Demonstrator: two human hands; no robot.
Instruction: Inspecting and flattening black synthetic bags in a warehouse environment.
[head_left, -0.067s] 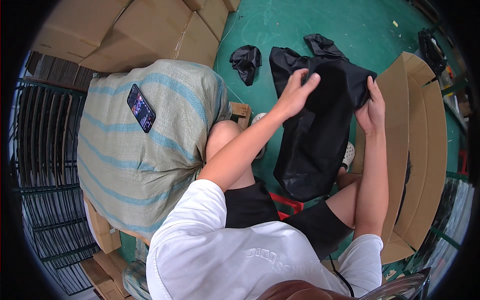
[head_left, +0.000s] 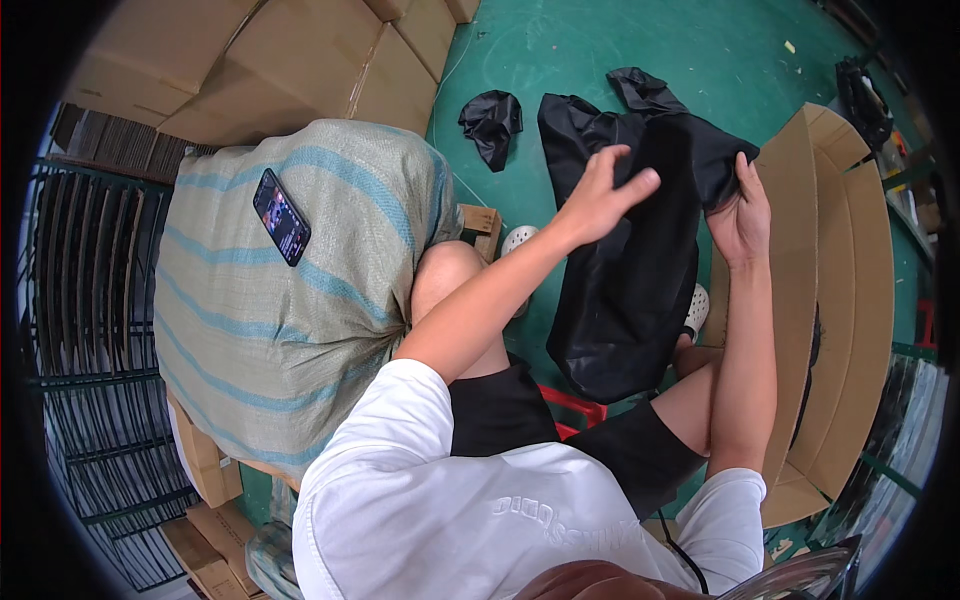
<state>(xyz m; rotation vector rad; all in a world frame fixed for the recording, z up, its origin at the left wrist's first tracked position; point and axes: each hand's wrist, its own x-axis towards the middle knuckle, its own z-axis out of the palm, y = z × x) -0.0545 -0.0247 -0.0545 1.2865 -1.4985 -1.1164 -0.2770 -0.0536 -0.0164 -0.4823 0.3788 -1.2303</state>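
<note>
A large piece of shiny black sheet material, bag-like in shape, hangs over and in front of my knees. My right hand grips its upper right corner, thumb on the near side and fingers mostly hidden behind it. Over its upper middle, my left hand is open, thumb and fingers apart, holding nothing; whether it touches the material I cannot tell. Beyond lie a crumpled black piece on the floor and another black piece at the far edge of the large one.
A stuffed woven sack with blue stripes stands at my left, a phone lying on it. Cardboard boxes are stacked behind it. At my right stands an open long carton. The floor is green.
My left hand has shifted slightly right and toward me, its thumb stretched out to the right. My right hand keeps its hold on the corner, which has moved barely.
</note>
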